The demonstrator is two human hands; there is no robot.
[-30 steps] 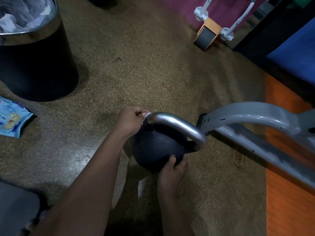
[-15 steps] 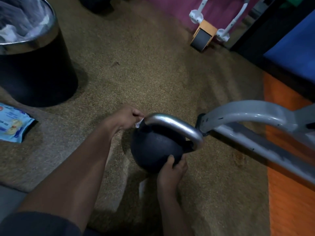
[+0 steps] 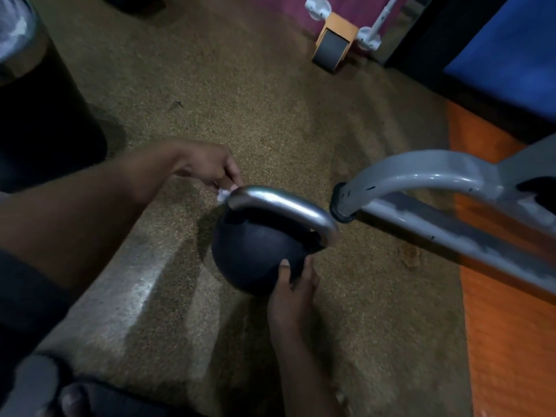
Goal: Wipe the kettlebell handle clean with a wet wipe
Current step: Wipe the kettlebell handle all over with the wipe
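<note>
A dark round kettlebell [image 3: 255, 254] with a shiny steel handle [image 3: 282, 206] rests on the speckled brown floor in the middle of the view. My left hand [image 3: 207, 167] pinches a small white wet wipe [image 3: 224, 194] against the left end of the handle, where it curves down to the ball. My right hand [image 3: 293, 291] grips the lower right side of the ball from below, thumb on its surface. Most of the wipe is hidden under my fingers.
A black bin [image 3: 39, 94] with a metal rim stands at the far left. A grey metal frame [image 3: 427, 182] of gym equipment runs right of the kettlebell, over an orange mat [image 3: 511, 341]. An orange-and-grey roller [image 3: 334, 46] sits at the back.
My left hand with the wipe has slid slightly off the handle's left end and lowered. The view has shifted, so the blue wipe packet at the left is out of frame.
</note>
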